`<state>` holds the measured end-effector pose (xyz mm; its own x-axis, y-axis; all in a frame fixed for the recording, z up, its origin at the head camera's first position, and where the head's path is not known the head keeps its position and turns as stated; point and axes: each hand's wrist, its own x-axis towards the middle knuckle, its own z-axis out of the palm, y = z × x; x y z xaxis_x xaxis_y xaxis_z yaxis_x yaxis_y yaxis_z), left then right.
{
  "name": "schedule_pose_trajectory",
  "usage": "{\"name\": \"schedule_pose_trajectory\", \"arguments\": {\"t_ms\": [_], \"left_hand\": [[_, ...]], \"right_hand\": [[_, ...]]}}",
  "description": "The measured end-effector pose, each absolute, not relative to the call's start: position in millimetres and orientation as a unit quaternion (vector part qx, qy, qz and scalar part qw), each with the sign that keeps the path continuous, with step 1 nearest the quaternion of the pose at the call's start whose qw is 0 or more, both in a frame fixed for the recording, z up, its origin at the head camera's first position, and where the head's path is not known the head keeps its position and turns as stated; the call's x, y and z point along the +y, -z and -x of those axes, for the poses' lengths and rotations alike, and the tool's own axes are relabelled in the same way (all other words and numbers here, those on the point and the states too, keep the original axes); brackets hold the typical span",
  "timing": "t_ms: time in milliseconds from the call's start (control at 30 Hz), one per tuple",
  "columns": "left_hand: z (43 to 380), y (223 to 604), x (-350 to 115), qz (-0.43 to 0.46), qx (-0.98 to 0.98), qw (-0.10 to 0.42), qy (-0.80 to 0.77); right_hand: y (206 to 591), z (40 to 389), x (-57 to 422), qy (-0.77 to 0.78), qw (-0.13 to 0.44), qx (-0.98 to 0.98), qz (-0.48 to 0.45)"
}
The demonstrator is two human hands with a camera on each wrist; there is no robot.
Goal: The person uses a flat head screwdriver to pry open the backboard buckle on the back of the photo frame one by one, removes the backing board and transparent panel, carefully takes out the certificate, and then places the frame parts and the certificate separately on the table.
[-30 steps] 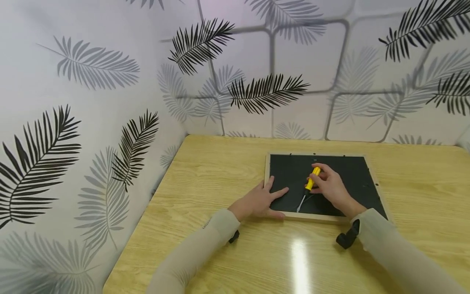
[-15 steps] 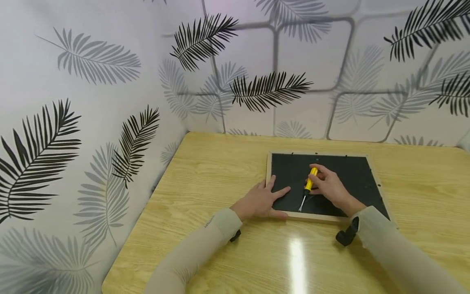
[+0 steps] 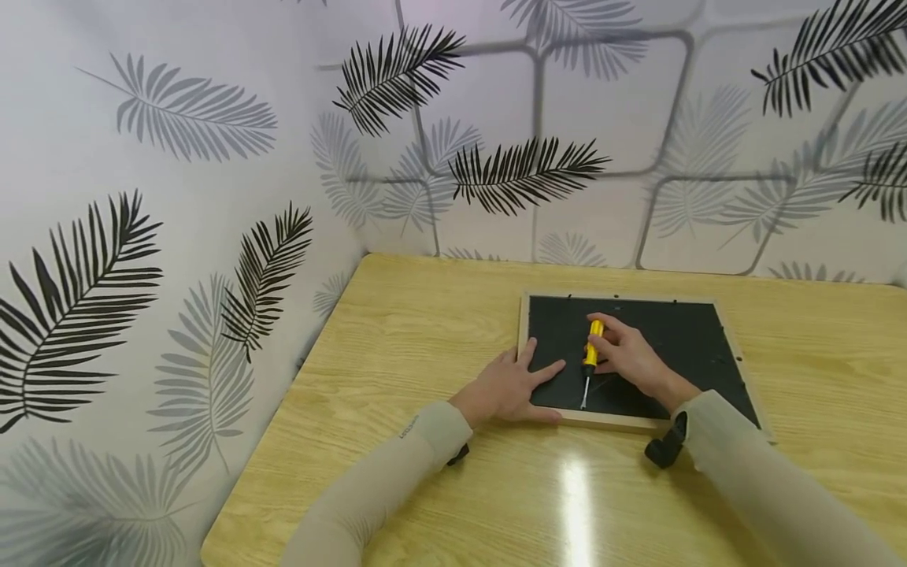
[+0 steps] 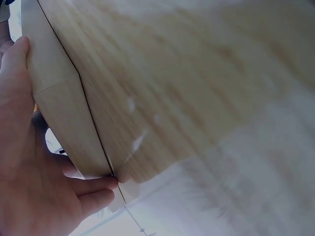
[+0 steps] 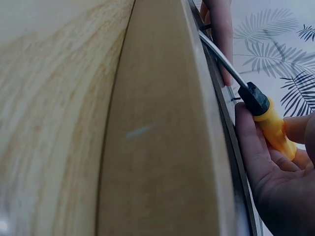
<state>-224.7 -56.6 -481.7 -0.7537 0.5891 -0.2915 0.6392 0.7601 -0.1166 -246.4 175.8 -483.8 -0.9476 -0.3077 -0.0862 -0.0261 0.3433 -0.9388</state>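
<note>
A picture frame (image 3: 687, 346) lies on the table, its black backing facing up inside a pale wooden border. In the head view my left hand (image 3: 506, 387) rests spread over the near left corner, thumb along the near edge and fingers on the side and backing. My right hand (image 3: 629, 356) holds a screwdriver (image 3: 594, 346) by its yellow handle. Its metal shaft slants down to the inner side of the near border. The right wrist view shows the screwdriver (image 5: 270, 123) gripped between thumb and fingers, its tip at the inner edge of the wooden border (image 5: 162, 123).
The wood-grain table (image 3: 411, 331) extends around the frame, with a bright reflection in front. Small dark tabs (image 3: 616, 297) sit along the frame's border. A wall (image 3: 496, 102) with leaf patterns stands behind and to the left.
My right hand has shifted slightly left across the backing, and the screwdriver stands more upright. Its tip stays by the near border. My left hand keeps its place on the corner.
</note>
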Motion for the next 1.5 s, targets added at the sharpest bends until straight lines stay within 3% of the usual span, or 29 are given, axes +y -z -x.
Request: {"name": "schedule_pose_trajectory", "arguments": {"t_ms": [200,567,933,1267,1500], "left_hand": [[222,479,-54,-0.328,0.93,0.121,0.111],[222,484,-58,-0.323,0.934,0.116,0.103],[221,480,-59,-0.319,0.935,0.123,0.097],[222,479,-56,-0.318,0.935,0.122,0.1],[223,481,-54,-0.317,0.935,0.127,0.099]], "right_hand": [[483,243,179,0.568,0.114,0.807,0.115],[474,208,177,0.546,-0.039,0.818,0.176],[469,180,171,0.551,-0.126,0.789,0.24],[471,177,174,0.565,-0.123,0.772,0.264],[472,198,180,0.594,-0.029,0.785,0.173]]}}
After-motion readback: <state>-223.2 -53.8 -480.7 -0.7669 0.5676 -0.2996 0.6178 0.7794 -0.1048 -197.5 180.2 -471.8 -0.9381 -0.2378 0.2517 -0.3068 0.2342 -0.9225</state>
